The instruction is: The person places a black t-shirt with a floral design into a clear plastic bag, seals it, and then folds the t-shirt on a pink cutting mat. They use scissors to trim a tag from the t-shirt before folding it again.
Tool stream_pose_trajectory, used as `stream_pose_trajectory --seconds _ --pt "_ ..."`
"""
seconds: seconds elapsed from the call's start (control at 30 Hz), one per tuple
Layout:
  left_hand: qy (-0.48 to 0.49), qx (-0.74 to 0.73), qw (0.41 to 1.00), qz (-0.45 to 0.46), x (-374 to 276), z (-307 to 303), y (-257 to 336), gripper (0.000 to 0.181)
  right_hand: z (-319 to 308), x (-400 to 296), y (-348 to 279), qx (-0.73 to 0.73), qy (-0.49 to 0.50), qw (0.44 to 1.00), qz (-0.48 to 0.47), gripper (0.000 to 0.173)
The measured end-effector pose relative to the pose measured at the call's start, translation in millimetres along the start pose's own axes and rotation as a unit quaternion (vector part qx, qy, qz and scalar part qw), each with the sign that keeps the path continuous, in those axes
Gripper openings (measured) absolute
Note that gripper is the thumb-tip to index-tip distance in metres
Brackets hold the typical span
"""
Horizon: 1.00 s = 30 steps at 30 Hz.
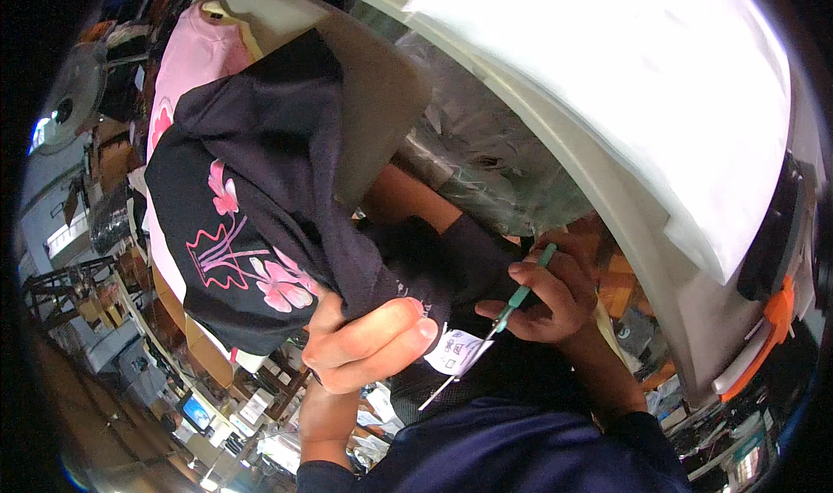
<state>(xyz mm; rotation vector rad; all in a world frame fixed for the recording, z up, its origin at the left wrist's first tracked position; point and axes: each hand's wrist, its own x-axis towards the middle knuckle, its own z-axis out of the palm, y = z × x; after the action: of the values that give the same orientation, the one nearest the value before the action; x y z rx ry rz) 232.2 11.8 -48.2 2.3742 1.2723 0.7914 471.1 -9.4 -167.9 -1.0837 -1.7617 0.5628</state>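
Note:
My left hand (371, 343) grips a black garment (273, 141) by a gathered edge, its fingertips close to a white care label (449, 356). The label is attached at that edge and bears print and symbols. Pink flowers and a vase outline decorate the garment's front. My right hand (553, 291) holds scissors (520, 296) with green handles. Their thin blades cross the label's lower right side and look nearly closed; whether they touch it I cannot tell.
A pink garment (195, 44) lies on a pale surface under the black one. White fabric (625, 89) covers the curved table edge (520, 115) at the right. Clear plastic wrapping (481, 154) lies below. An orange object (771, 343) sits far right; a fan (65, 109) stands far left.

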Motion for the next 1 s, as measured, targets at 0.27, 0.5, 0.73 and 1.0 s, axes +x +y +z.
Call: stream_pose_trajectory --seconds 0.27,0.5,0.73,1.0 --pt "-0.031 -0.015 0.999 -0.016 0 -4 -1 0.042 1 -5 3 0.010 -0.053 0.998 0.040 0.054" --pt "-0.026 -0.132 0.991 -0.025 32 22 -21 0.023 -3 2 0 0.081 -0.144 0.980 0.112 0.059" --pt "-0.087 -0.166 0.969 -0.161 68 9 -10 0.008 -16 7 -4 0.286 -0.241 0.900 0.223 0.068" --pt "-0.088 -0.188 0.950 -0.234 72 9 -6 0.009 -24 11 -10 0.349 -0.292 0.847 0.276 0.077"
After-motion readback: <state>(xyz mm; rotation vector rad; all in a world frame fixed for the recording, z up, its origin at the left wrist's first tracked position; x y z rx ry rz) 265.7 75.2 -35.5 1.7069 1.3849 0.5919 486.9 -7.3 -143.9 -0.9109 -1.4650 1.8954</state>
